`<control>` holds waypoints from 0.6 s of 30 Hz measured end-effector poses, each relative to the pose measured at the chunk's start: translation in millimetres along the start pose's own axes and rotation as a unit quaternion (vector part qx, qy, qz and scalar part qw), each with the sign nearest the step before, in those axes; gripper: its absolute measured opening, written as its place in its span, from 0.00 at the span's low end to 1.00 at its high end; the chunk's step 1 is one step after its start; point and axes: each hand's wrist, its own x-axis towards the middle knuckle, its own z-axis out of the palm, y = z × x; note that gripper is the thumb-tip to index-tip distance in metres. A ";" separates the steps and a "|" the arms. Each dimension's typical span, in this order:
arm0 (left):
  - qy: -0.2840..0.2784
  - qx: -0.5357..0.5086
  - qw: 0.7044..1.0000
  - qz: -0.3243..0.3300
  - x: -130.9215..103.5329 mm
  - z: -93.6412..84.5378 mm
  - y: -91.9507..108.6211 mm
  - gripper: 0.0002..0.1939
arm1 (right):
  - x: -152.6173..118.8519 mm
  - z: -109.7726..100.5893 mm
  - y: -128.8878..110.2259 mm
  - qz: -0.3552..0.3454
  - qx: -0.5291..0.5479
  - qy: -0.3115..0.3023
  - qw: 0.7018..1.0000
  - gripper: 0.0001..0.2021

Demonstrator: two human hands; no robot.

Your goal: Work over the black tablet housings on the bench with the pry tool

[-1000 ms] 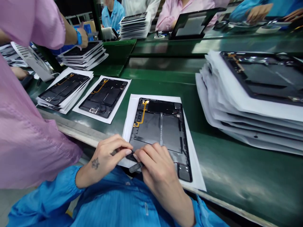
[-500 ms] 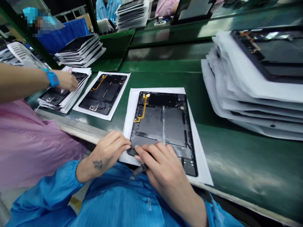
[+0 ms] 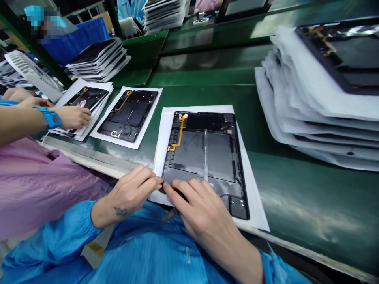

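Note:
A black tablet housing (image 3: 192, 150) with an orange flex cable and a grey central strip lies on white paper (image 3: 254, 205) at the bench's front edge. At its lower left corner, my left hand (image 3: 133, 189) pinches something too small to make out. My right hand (image 3: 201, 205) rests over the lower edge, fingers bent, index fingertip close to the left fingertips. A dark grey tool (image 3: 170, 215) sticks out from under my right hand, apparently held in it. The fingers hide the housing's lower left part.
A tall stack of paper (image 3: 290, 106) with housings stands at the right. Left of my work lies another housing (image 3: 128, 116) on paper. Beyond it, a co-worker's hands (image 3: 74, 117) work over a stack. A white fan (image 3: 35, 75) and blue bin (image 3: 77, 39) are farther back.
My right index fingertip has moved slightly left, closer to my left fingertips. The co-worker's hand has shifted left and down, and another hand has appeared beside it. The view has tilted slightly.

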 end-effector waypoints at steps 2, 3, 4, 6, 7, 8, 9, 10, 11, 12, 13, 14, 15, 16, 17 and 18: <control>0.038 -0.005 0.999 -0.007 -3.6 0.2 -1.2 0.09 | -0.2 0.6 0.2 -0.004 -0.002 0.001 1.000 0.18; 0.053 -0.005 0.999 -0.010 -5.9 0.5 -1.5 0.11 | -0.3 0.8 0.4 -0.006 -0.003 -0.002 1.000 0.18; 0.059 -0.004 0.998 -0.011 -8.2 0.9 -1.6 0.13 | -0.4 0.8 0.8 -0.009 -0.005 -0.005 1.000 0.18; 0.048 -0.003 0.999 -0.005 -12.3 1.8 -1.6 0.17 | -0.5 0.8 1.6 -0.017 -0.013 -0.009 1.000 0.19; 0.040 -0.001 0.999 0.002 -13.7 2.2 -1.6 0.18 | -0.6 0.9 1.9 -0.021 -0.017 -0.012 1.000 0.19; 0.035 0.003 0.999 0.012 -14.6 2.4 -1.6 0.18 | -0.8 1.0 2.1 -0.024 -0.020 -0.016 0.999 0.19; 0.031 0.009 0.999 0.022 -14.8 2.2 -1.8 0.18 | -0.9 1.3 2.2 -0.025 -0.021 -0.020 0.999 0.19; 0.031 0.017 0.999 0.034 -14.4 1.7 -2.0 0.18 | -1.0 1.5 2.0 -0.023 -0.021 -0.024 0.999 0.20; 0.034 0.029 0.998 0.046 -13.4 0.9 -2.0 0.17 | -0.9 1.5 1.8 -0.020 -0.020 -0.028 0.999 0.19; 0.035 0.043 0.997 0.061 -12.1 -0.1 -1.6 0.16 | -0.6 1.2 1.4 -0.014 -0.016 -0.033 0.999 0.19; 0.034 0.059 0.995 0.075 -10.7 -1.2 -0.8 0.16 | -0.1 0.2 1.1 -0.008 -0.010 -0.036 0.999 0.18; 0.029 0.077 0.993 0.088 -9.3 -2.2 0.7 0.15 | 0.6 -1.6 0.8 -0.002 0.001 -0.039 0.999 0.17; 0.023 0.097 0.990 0.097 -8.1 -2.9 2.9 0.15 | 1.5 -4.3 0.7 0.003 0.018 -0.043 0.999 0.19; 0.017 0.117 0.988 0.104 -7.2 -3.1 5.5 0.14 | 2.5 -7.9 0.8 0.007 0.038 -0.045 0.998 0.23; 0.009 0.139 0.985 0.106 -6.7 -2.9 8.5 0.14 | 3.5 -12.2 1.1 0.012 0.054 -0.047 0.997 0.28; 0.003 0.161 0.981 0.106 -6.5 -2.3 11.4 0.13 | 4.3 -16.8 1.6 0.015 0.060 -0.047 0.997 0.30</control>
